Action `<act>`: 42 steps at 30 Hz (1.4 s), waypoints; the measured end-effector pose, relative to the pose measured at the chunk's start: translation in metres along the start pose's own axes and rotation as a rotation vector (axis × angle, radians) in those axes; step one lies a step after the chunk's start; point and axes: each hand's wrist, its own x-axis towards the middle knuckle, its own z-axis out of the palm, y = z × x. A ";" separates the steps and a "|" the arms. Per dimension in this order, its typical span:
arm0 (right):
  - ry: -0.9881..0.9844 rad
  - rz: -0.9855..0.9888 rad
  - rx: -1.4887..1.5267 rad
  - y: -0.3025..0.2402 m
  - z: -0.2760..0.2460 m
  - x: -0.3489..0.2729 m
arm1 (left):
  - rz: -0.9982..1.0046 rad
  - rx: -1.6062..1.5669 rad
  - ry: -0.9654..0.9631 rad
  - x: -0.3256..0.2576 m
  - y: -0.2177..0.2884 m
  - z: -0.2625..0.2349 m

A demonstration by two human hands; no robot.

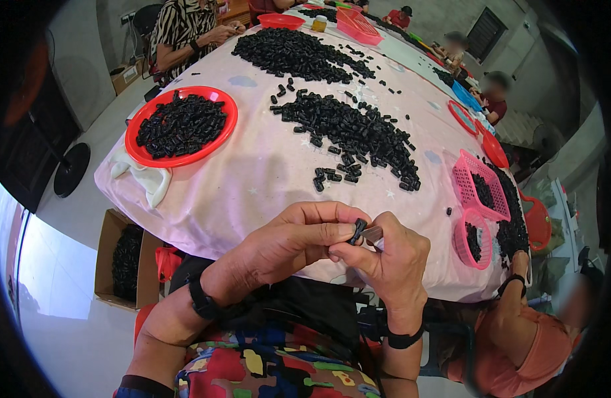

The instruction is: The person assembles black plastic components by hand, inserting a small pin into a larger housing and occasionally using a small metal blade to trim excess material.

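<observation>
Left hand (279, 244) pinches a black piece (360, 230); right hand (397, 259) pinches an apparent blade (372, 233) at the piece's four o'clock. Trimming seems in hand; next needs steady fingers

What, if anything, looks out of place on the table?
One black piece lies alone on the pink tablecloth, beside the round pink basket, away from the piles; possibly a stray. No obvious damage.
</observation>
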 end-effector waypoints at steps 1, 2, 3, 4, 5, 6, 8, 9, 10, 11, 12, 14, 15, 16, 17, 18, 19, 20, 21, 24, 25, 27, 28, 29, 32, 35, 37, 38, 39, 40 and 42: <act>0.007 0.008 0.005 0.001 0.001 -0.001 | -0.001 0.000 -0.001 0.000 0.000 0.000; 0.014 0.017 0.010 0.001 0.002 -0.001 | 0.000 0.000 0.003 0.000 -0.001 0.000; 0.014 0.018 0.010 0.002 0.002 -0.001 | 0.000 -0.001 0.008 0.001 -0.001 0.000; 0.005 0.019 0.007 0.002 0.002 -0.001 | -0.001 -0.001 0.008 0.001 -0.002 -0.001; -0.004 0.021 0.004 0.003 0.002 -0.001 | 0.002 0.003 0.012 0.002 -0.002 -0.001; -0.004 0.021 0.003 0.002 0.002 -0.002 | 0.005 0.006 0.016 0.001 -0.002 -0.001; -0.022 0.031 -0.003 0.001 0.003 -0.002 | -0.001 0.006 0.019 0.001 -0.002 -0.001; -0.022 0.031 -0.002 0.001 0.002 -0.001 | -0.005 0.006 0.026 0.001 -0.002 -0.001; -0.032 0.005 -0.021 0.000 0.001 0.000 | -0.004 0.006 0.026 0.001 -0.001 -0.001; -0.041 -0.020 -0.039 -0.001 0.000 0.000 | -0.002 -0.003 0.020 0.001 -0.001 -0.001; -0.042 -0.022 -0.037 -0.002 -0.001 0.000 | 0.001 -0.013 0.016 0.001 -0.001 0.000; 0.000 0.061 0.194 -0.003 -0.004 -0.001 | 0.000 -0.013 0.020 -0.001 0.000 0.001; 0.000 0.060 0.194 -0.005 -0.007 -0.001 | -0.004 -0.013 0.020 -0.001 0.001 0.001; 0.031 0.109 0.345 -0.006 -0.010 0.000 | -0.003 -0.013 0.021 0.000 0.002 -0.001; 0.063 0.159 0.497 -0.007 -0.012 0.000 | 0.000 -0.008 0.011 0.000 0.002 -0.003; 0.064 0.159 0.496 -0.008 -0.013 0.001 | 0.001 -0.004 -0.001 0.000 0.003 -0.004; 0.025 0.160 0.501 -0.008 -0.014 0.002 | 0.001 -0.003 -0.002 0.000 0.002 -0.004; -0.014 0.161 0.506 -0.008 -0.015 0.002 | 0.001 0.000 -0.007 0.001 0.001 -0.003; -0.013 0.162 0.507 -0.006 -0.014 0.003 | 0.001 0.003 -0.012 0.001 0.000 -0.003; -0.025 0.057 0.590 0.003 -0.009 0.001 | 0.007 0.023 0.005 0.001 0.000 -0.003; -0.051 0.070 0.619 0.005 -0.008 0.000 | 0.007 0.023 0.005 0.001 0.000 -0.004; -0.077 0.083 0.647 0.006 -0.008 -0.001 | -0.006 0.004 -0.038 0.002 0.000 -0.006; -0.077 0.090 0.650 0.006 -0.008 -0.001 | -0.006 0.004 -0.039 0.002 -0.001 -0.006; -0.078 0.098 0.652 0.006 -0.009 -0.002 | -0.011 -0.005 -0.043 0.002 -0.001 -0.006; -0.089 0.113 0.696 0.007 -0.009 -0.004 | -0.018 -0.006 -0.059 0.003 -0.002 -0.005; -0.122 0.119 0.679 0.002 -0.013 -0.002 | -0.012 0.046 -0.048 0.001 -0.002 -0.002; -0.111 0.122 0.675 -0.001 -0.012 -0.001 | -0.007 0.091 -0.033 -0.001 -0.001 0.001; -0.102 0.125 0.671 -0.002 -0.012 0.000 | 0.000 0.142 -0.024 -0.001 0.001 0.002; -0.102 0.126 0.671 -0.001 -0.012 0.000 | 0.008 0.194 -0.015 -0.001 0.002 0.002; -0.110 0.073 0.637 0.002 -0.011 0.000 | 0.007 0.194 -0.016 -0.001 0.002 0.002; -0.119 0.018 0.603 0.004 -0.013 0.000 | -0.005 0.175 -0.002 -0.001 0.000 0.000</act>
